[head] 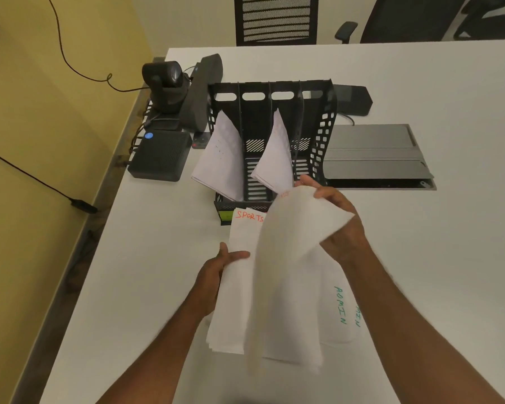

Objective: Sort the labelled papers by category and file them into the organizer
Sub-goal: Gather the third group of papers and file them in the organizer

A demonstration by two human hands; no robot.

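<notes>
A: Fingers status?

B: Right hand [337,217] is curled round the top edge of one sheet [286,275], peeling it up so I can read the label; it droops over the stack, face away from me. Left hand [216,271] pinches the stack's left edge, thumb on top, so nothing slides.

A: Stack where?

B: SPORTS stack [239,287] lies on the counter [420,287] just in front of the organizer [322,135]. ADMIN sheets [340,310] lie crosswise beside it, separate pile by category, I'd say.

A: Organizer?

B: Four slots. First and third from the left each hold leaning papers [220,158]; the second looks empty, the fourth I can't tell.
</notes>
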